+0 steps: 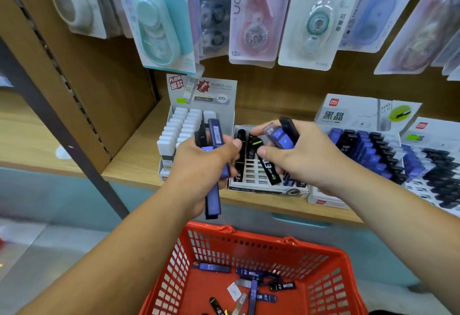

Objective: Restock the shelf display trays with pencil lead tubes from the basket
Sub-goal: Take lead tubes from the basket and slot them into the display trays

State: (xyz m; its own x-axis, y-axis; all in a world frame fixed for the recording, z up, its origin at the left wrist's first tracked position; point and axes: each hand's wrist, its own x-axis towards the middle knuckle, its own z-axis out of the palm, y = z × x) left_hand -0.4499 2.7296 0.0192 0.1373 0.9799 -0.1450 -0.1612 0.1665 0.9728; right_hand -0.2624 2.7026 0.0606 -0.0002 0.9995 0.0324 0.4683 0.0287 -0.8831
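My left hand (pixel 204 165) grips a bunch of blue and black pencil lead tubes (pixel 213 197), held upright in front of the shelf. My right hand (pixel 298 155) holds a few blue and black tubes (pixel 282 133) between thumb and fingers, above the middle display tray (pixel 263 189). That white slotted tray holds a few black tubes (pixel 267 165) leaning loosely, with many slots bare. Below, the red basket (pixel 321 287) has several blue and black tubes (pixel 254 289) scattered on its floor.
A tray of white tubes (pixel 178 128) stands left of the middle tray. Trays packed with blue and black tubes (pixel 373 153) fill the shelf to the right. Blister packs of correction tape (pixel 251 16) hang above. A dark upright post (pixel 62 125) runs at the left.
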